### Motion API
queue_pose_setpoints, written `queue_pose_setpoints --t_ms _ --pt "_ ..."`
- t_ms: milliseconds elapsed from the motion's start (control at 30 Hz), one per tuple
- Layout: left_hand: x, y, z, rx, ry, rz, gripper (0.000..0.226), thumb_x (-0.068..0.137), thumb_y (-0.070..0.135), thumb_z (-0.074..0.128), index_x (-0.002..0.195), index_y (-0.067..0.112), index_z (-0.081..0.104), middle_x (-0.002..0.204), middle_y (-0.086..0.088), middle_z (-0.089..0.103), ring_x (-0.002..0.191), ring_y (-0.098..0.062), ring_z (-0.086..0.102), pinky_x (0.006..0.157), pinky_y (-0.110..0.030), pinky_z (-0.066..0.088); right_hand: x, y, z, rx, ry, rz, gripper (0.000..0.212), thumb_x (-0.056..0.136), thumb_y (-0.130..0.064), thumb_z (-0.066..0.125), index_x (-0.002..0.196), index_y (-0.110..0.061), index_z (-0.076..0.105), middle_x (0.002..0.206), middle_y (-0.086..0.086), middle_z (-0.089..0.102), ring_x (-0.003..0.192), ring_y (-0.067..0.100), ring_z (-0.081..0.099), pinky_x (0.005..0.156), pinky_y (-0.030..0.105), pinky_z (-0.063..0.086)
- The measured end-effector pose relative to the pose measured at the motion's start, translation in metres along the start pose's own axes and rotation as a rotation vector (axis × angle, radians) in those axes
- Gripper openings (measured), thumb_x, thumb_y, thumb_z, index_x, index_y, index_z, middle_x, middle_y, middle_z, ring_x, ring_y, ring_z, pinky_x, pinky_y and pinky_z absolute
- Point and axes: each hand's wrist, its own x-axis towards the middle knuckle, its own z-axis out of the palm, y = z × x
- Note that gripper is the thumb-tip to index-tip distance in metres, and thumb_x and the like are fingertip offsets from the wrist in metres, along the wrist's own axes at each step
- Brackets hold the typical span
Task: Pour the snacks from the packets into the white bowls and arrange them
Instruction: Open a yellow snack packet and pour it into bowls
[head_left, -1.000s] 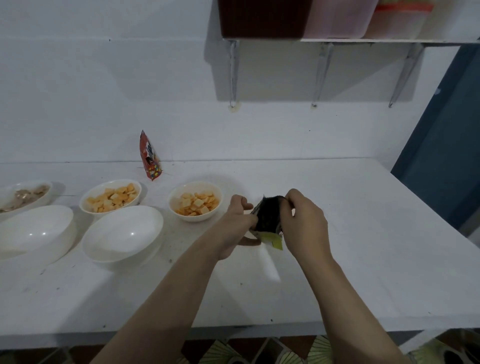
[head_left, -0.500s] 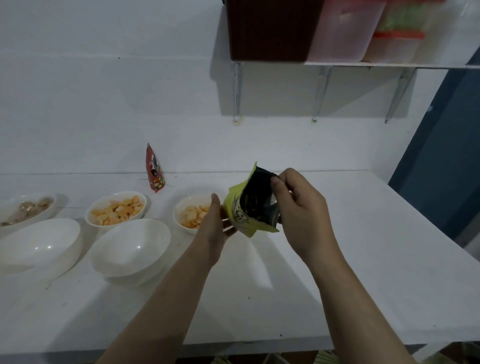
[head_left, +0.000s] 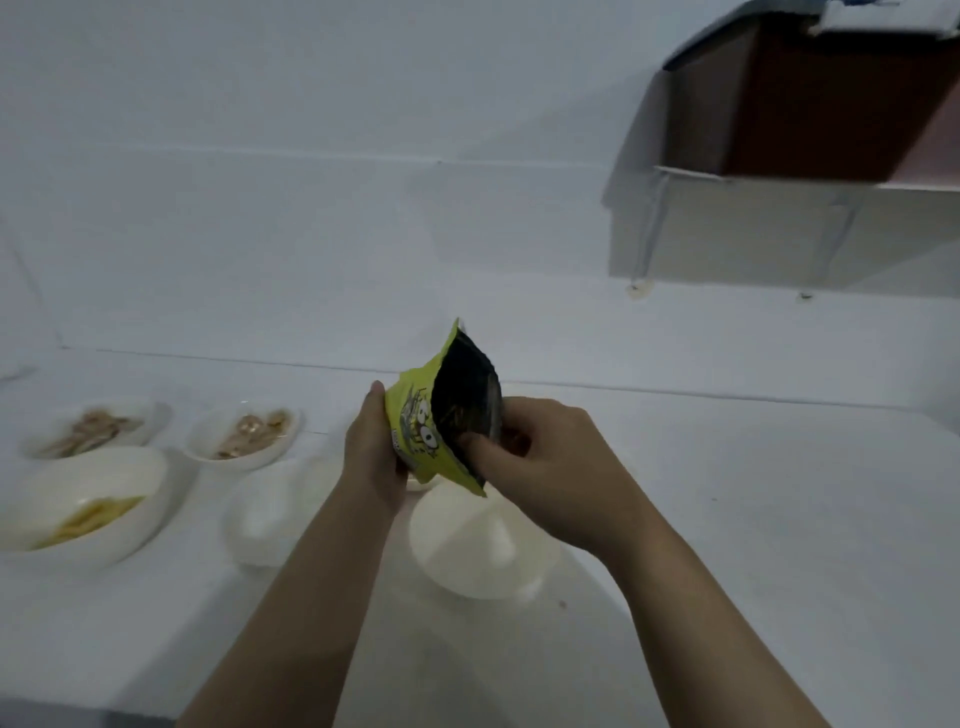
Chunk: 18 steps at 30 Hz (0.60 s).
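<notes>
A: Both hands up on the yellow packet (head_left: 415, 441), held in the air over the white table (head_left: 753, 519), right above an empty white bowl (head_left: 467, 545). That placement looks deliberate: whatever falls out should land in that bowl.

B: And the grip? The left hand (head_left: 371, 452) cups the packet's printed side, fingers lying fairly straight along it. The right hand (head_left: 540, 467) has its fingers curled round the other edge, thumb tucked in at the dark mouth (head_left: 465, 395).

A: So the mouth is spread open, 2 hands holding it apart, I'd say to get a clean pour. Packet upright, mouth facing up and toward the camera. Nothing spilling yet.

B: Run me through the bowls.

A: I count 5. Far left bowl (head_left: 88, 428) holds brownish pieces, the second back bowl (head_left: 244, 431) much the same. The big front-left bowl (head_left: 83, 509) has yellow strips. The middle front bowl (head_left: 275, 514) looks empty, though it's blurred.

B: And inside the packet?

A: Too dark to tell.
</notes>
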Motion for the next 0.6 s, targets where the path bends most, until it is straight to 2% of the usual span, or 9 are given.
queue_pose_setpoints --t_ms 100,200,233,300,400,467,533,600 --pt "0.027 0.035 -0.051 -0.015 0.081 0.016 0.040 0.099 0.042 0.047 0.115 0.010 0.066 0.098 -0.009 0.072 0.094 -0.029 0.066 0.078 -0.040 0.055 0.026 -0.025 0.043 -0.082 0.029 -0.009 0.029 0.083 -0.024 0.059 0.063 -0.005 0.051 0.053 0.001 0.040 0.054 0.013 0.034 0.053 0.031 0.028" --pt "0.047 0.060 -0.094 -0.037 0.117 0.009 0.036 0.096 0.037 0.053 0.118 0.010 0.065 0.088 -0.006 0.072 0.089 -0.029 0.067 0.068 -0.036 0.055 0.048 -0.045 0.086 -0.139 0.030 0.016 0.030 0.082 -0.026 0.058 0.062 -0.006 0.049 0.052 -0.001 0.039 0.056 0.016 0.036 0.053 0.033 0.029" --pt "0.051 0.066 -0.107 -0.038 0.123 0.007 0.035 0.097 0.037 0.051 0.116 0.011 0.065 0.089 -0.006 0.070 0.089 -0.029 0.066 0.070 -0.037 0.055 0.054 -0.051 0.099 -0.156 0.030 0.026 0.033 0.084 -0.029 0.057 0.060 -0.008 0.047 0.051 -0.001 0.039 0.055 0.017 0.037 0.053 0.032 0.029" --pt "0.055 0.076 -0.128 -0.035 0.123 -0.013 0.039 0.100 0.044 0.044 0.114 0.013 0.063 0.097 -0.008 0.069 0.096 -0.030 0.064 0.085 -0.042 0.053 0.066 -0.064 0.122 -0.189 0.050 0.037 0.043 0.090 -0.035 0.055 0.055 -0.014 0.043 0.050 -0.002 0.041 0.053 0.015 0.040 0.051 0.030 0.028" --pt "0.064 0.086 -0.155 -0.051 0.135 -0.057 0.048 0.098 0.052 0.044 0.122 0.014 0.061 0.110 -0.011 0.069 0.106 -0.031 0.064 0.096 -0.046 0.050 0.083 -0.077 0.149 -0.239 0.110 0.044 0.050 0.096 -0.039 0.050 0.052 -0.018 0.040 0.048 -0.003 0.041 0.051 0.014 0.042 0.050 0.028 0.029" --pt "0.069 0.092 -0.169 -0.061 0.149 -0.067 0.045 0.096 0.052 0.047 0.117 0.016 0.062 0.109 -0.010 0.069 0.104 -0.030 0.065 0.092 -0.044 0.053 0.091 -0.081 0.165 -0.254 0.156 0.045 0.049 0.097 -0.036 0.050 0.053 -0.016 0.041 0.047 -0.001 0.040 0.051 0.017 0.041 0.049 0.028 0.029" --pt "0.073 0.099 -0.179 -0.052 0.151 -0.074 0.037 0.097 0.051 0.048 0.103 0.017 0.063 0.101 -0.008 0.069 0.097 -0.027 0.065 0.080 -0.039 0.054 0.095 -0.081 0.180 -0.252 0.158 0.051 0.049 0.097 -0.035 0.050 0.053 -0.016 0.042 0.047 -0.001 0.040 0.050 0.017 0.041 0.049 0.028 0.029" --pt "0.079 0.103 -0.188 -0.033 0.164 -0.063 0.038 0.097 0.050 0.048 0.102 0.016 0.063 0.101 -0.008 0.069 0.094 -0.027 0.066 0.073 -0.037 0.054 0.096 -0.079 0.191 -0.216 0.121 0.048 0.045 0.098 -0.038 0.050 0.057 -0.021 0.047 0.051 -0.006 0.047 0.053 0.013 0.047 0.051 0.029 0.034"
